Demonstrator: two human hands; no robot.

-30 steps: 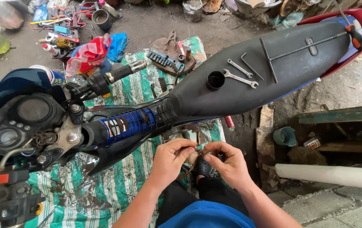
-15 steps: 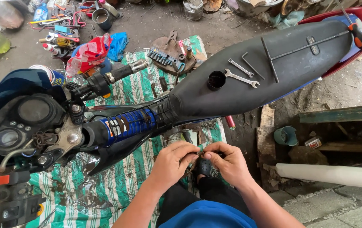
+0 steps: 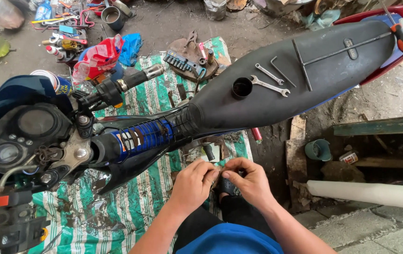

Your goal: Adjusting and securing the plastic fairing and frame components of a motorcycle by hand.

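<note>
Hands: left hand (image 3: pixel 193 182), right hand (image 3: pixel 250 181) pinched together, grip contents hidden; teal cup (image 3: pixel 318 150) contents unclear.

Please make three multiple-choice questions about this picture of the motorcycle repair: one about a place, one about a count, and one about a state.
1. Where do the wrenches lie?
A. on the black seat
B. on the striped sheet
C. in the red plastic bag

2. How many hands work together in front of the motorcycle?
A. one
B. two
C. three

3. In what state is the white pipe at the right?
A. standing upright
B. lying flat on the ground
C. leaning on the seat

Answers:
1. A, because both wrenches rest on top of the seat, beside a black cup.
2. B, because the left hand and the right hand meet with fingertips together over something small that they hide.
3. B, because the pipe lies along the ground near the concrete step.
</note>
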